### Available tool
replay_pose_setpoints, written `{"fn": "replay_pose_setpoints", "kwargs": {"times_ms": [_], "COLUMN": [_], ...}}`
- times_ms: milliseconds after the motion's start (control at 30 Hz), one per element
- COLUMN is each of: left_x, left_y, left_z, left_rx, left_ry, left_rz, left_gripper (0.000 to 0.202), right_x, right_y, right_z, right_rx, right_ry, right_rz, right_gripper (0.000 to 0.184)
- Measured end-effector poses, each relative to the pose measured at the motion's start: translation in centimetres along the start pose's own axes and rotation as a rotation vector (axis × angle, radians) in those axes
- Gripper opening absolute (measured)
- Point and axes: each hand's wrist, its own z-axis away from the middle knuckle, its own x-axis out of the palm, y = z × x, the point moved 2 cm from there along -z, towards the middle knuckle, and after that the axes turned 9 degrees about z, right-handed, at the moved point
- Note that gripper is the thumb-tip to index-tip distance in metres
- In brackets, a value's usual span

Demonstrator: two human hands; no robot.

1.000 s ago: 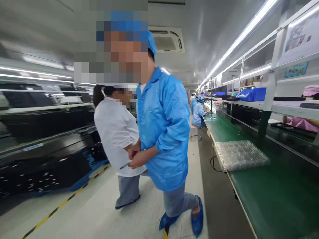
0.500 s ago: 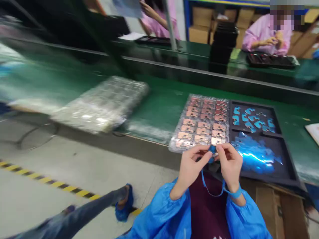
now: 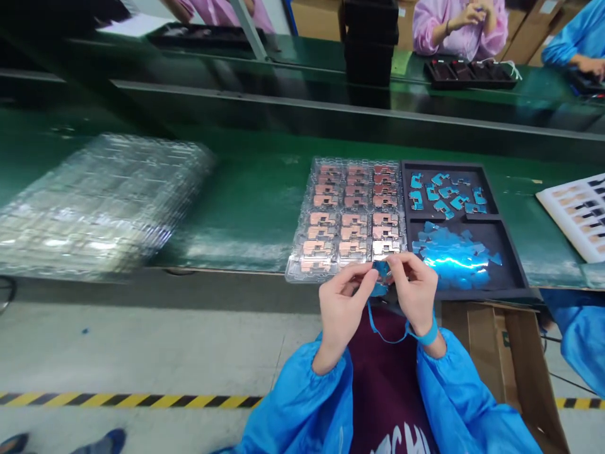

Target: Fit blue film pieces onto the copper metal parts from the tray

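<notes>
Your left hand (image 3: pixel 341 306) and right hand (image 3: pixel 416 291), each in a tight pinch, hold a blue part (image 3: pixel 379 289) between them at the near edge of a clear tray (image 3: pixel 295 270). A black divided tray (image 3: pixel 513 268) sits alongside; beyond is a pink-sleeved co-worker (image 3: pixel 426 31).

A: Carrier?
B: Green tabletop (image 3: pixel 250 208), across mid-frame.
A: On it, left?
B: Stack of clear trays (image 3: pixel 94 208), blurred, near side reaching the front edge.
A: Centre?
B: Flat clear tray (image 3: pixel 293 269), also at the front edge. Black divided tray (image 3: pixel 508 277) just beside it, right of centre; looks edge to edge.
A: Far right?
B: White tray (image 3: pixel 549 200), set at an angle, cut off by frame.
A: Top?
B: Another green surface (image 3: pixel 307 61): black tray stack (image 3: pixel 371 47) upper centre, low black tray (image 3: pixel 467 77) upper right.
A: Floor?
B: Pale floor (image 3: pixel 189 353), lower left; yellow-black striped tape (image 3: pixel 170 401) on it.
</notes>
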Motion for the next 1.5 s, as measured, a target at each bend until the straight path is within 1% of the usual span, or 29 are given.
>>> {"fn": "replay_pose_setpoints", "kwargs": {"times_ms": [100, 167, 233, 333, 433, 533, 633, 700, 867, 1033, 1267, 1367, 1500], "left_x": [0.1, 0.0, -0.2, -0.4, -0.7, -0.7, -0.6, -0.5, -0.4, -0.7, -0.5, -0.4, -0.1], "left_y": [-0.3, -0.4, -0.5, -0.9, -1.4, -1.8, -1.9, -1.8, -2.1, -2.7, -2.2, -2.0, -2.0], "left_z": [-0.1, -0.3, -0.4, -0.2, 0.0, 0.2, 0.2, 0.1, -0.2, -0.5, -1.0, -1.1, -1.3], "left_rx": [0.030, 0.027, 0.003, -0.093, -0.222, -0.339, -0.423, -0.472, -0.565, -0.638, -0.664, -0.665, -0.660], "left_ry": [0.011, 0.002, -0.027, -0.111, -0.192, -0.220, -0.228, -0.242, -0.240, -0.200, -0.154, -0.148, -0.157], "left_rz": [-0.001, 0.014, 0.036, 0.095, 0.183, 0.282, 0.395, 0.471, 0.606, 0.687, 0.665, 0.665, 0.685], "left_gripper": [0.018, 0.018, 0.020, 0.027, 0.037, 0.044, 0.046, 0.046, 0.044, 0.038, 0.035, 0.034, 0.027], "right_x": [-0.3, -0.7, -0.9, -1.2, -1.4, -1.7, -1.9, -2.1, -2.4, -2.3, -2.5, -2.9, -3.5], "right_y": [0.0, -0.1, -0.3, -0.4, -0.4, -0.4, -0.3, -0.2, 0.1, 0.3, 0.7, 0.8, 1.4], "right_z": [-0.1, -0.2, -0.4, -0.5, -0.5, -0.3, 0.2, 0.5, 0.9, 0.9, 1.7, 2.1, 2.7], "right_rx": [-0.134, -0.266, -0.381, -0.506, -0.583, -0.662, -0.753, -0.784, -0.843, -0.903, -0.953, -0.957, -0.901], "right_ry": [-0.078, -0.062, -0.008, 0.075, 0.125, 0.177, 0.241, 0.246, 0.182, 0.139, 0.057, 0.058, 0.088], "right_rz": [0.066, 0.166, 0.269, 0.362, 0.421, 0.456, 0.514, 0.556, 0.589, 0.588, 0.566, 0.552, 0.543], "right_gripper": [0.016, 0.015, 0.017, 0.025, 0.037, 0.049, 0.052, 0.051, 0.047, 0.026, 0.024, 0.021, 0.024]}}
